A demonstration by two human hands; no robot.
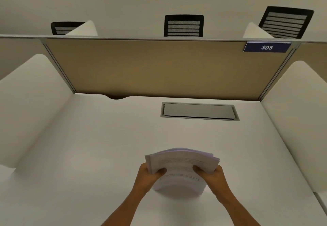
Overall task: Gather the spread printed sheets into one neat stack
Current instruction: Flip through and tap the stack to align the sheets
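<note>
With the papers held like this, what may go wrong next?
The printed sheets bow upward between the left hand and right hand, and their far edges are fanned, not flush. Loose sheets might slip out onto the desk, or the bend might crease them.

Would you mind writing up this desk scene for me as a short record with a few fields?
setting: white desk in a study booth with a tan back panel
sheets: one gathered stack of printed sheets, far edges slightly fanned
left hand: grips the stack's left side, thumb on top
right hand: grips the stack's right side, thumb on top
desk fitting: closed grey flap set into the desk
sign: blue plate reading 305
beyond the panel: three black chair backs
</note>
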